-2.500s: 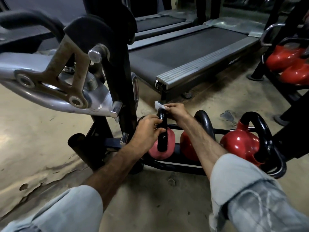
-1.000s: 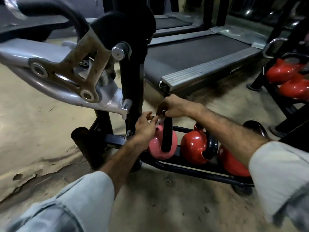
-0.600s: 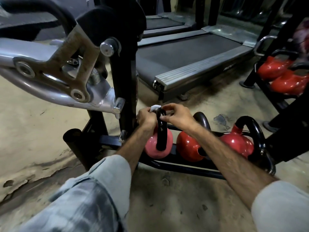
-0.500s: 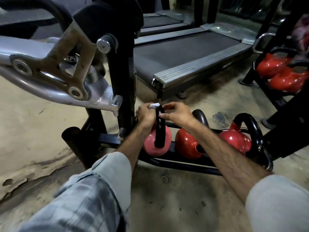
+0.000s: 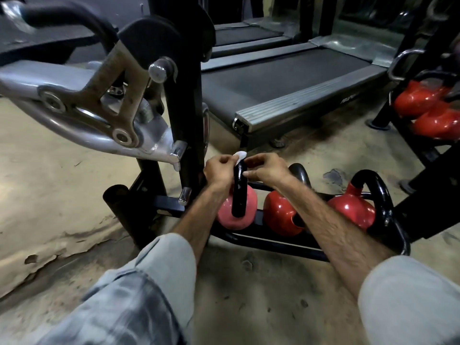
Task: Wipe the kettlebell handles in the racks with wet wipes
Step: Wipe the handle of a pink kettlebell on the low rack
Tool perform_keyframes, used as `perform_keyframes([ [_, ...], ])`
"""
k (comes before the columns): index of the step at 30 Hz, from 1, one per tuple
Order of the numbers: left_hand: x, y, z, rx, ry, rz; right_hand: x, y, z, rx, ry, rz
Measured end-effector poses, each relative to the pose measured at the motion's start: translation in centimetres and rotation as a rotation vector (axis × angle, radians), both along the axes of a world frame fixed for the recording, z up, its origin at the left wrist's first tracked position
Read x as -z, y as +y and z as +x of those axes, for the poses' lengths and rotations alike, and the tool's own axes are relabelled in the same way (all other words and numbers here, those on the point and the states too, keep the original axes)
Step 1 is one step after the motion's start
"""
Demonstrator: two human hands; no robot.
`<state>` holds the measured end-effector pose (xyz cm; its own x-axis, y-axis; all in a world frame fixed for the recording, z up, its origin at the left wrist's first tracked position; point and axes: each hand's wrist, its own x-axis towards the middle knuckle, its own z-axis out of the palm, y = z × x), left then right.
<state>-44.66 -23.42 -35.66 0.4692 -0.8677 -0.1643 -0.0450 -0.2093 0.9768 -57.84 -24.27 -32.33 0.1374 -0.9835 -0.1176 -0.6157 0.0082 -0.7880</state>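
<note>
The white wet wipe point(image 5: 240, 155) sits at the top of the black handle point(image 5: 239, 189) of the pink kettlebell point(image 5: 237, 213), which rests at the left end of a low black floor rack point(image 5: 273, 241). The left hand point(image 5: 219, 170) has its fingers curled, pinching the wipe against the top of the handle, while the right hand point(image 5: 264, 168) curls its fingers around the handle's top from the other side, thumb laid along the bar. Just to the right in the same rack stand two red kettlebells point(image 5: 282, 212) point(image 5: 351, 211) with black handles. A black upright post with a silver machine arm point(image 5: 82, 115) rises left of the hands, a treadmill point(image 5: 286, 80) lies behind, and more red kettlebells point(image 5: 423, 105) sit on a second rack at far right.
</note>
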Motion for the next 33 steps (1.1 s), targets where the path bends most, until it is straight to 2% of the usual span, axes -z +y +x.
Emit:
perform_keyframes([
  [4,0.3,2.2,-0.7,-0.055,-0.001,0.015,-0.3,0.2,-0.3,-0.007,-0.004,0.021],
  [7,3.2,5.8,-0.6,-0.047,0.103,0.024,-0.9,0.1,-0.4,-0.082,0.073,0.075],
  [11,3.1,7.0,-0.5,-0.014,0.109,-0.061,-1.0,0.7,0.0,-0.104,0.121,0.032],
  [16,1.1,6.3,-0.9,0.02,-0.066,-0.119,-0.5,1.4,0.1,-0.066,0.096,-0.018],
  [20,3.5,11.7,-1.2,0.067,-0.068,-0.122,0.5,1.8,0.2,-0.01,0.005,-0.034],
  [23,4.4,12.8,-1.1,0.051,-0.106,-0.138,1.3,2.4,0.0,0.021,-0.049,-0.092],
  [26,3.7,11.8,-0.9,0.036,-0.219,-0.124,2.2,4.0,-0.3,0.054,-0.143,-0.12],
  [28,3.4,12.0,-0.7,0.101,-0.335,-0.072,3.1,5.8,-0.5,0.06,-0.189,-0.123],
  [30,2.9,12.7,-0.6,0.13,-0.386,0.002,3.7,8.1,-1.1,0.004,-0.145,-0.129],
  [33,1.5,13.1,-0.9,-0.03,-0.148,0.054,4.2,11.3,-2.1,-0.151,-0.128,-0.133],
])
